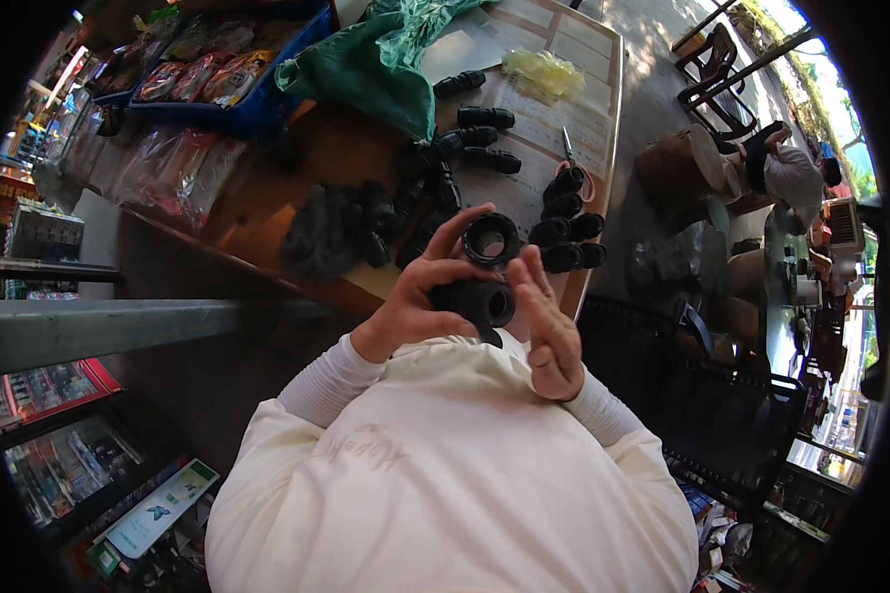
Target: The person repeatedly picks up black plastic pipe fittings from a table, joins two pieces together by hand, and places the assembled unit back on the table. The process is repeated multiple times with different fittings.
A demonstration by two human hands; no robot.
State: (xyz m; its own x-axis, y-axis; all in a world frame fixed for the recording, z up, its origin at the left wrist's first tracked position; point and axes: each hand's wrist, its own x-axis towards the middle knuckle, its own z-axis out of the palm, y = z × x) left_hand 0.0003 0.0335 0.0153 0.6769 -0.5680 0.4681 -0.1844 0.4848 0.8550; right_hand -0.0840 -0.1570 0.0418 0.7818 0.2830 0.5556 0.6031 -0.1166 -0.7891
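My left hand point(420, 296) grips two black plastic pipe fittings. The upper fitting point(491, 240) turns its round, ring-like open end upward. Below it, the other fitting point(477, 301) lies against my palm with its bore facing right. My right hand point(552, 331) is just to the right of them, fingers stretched out and nothing visible in it. Whether its fingertips touch the upper fitting, I cannot tell. Several similar black pipe couplings point(486, 118) lie beyond my hands on the table point(524, 208). Another group of black fittings point(562, 206) stands near the table's right edge.
Orange-handled scissors point(568, 148) lie by the right group. Farther back are a crumpled yellowish plastic bag point(544, 74) and a green plastic sack point(366, 79). A blue crate point(257, 117) of packets stands at the far left. A black chair point(732, 415) is on my right.
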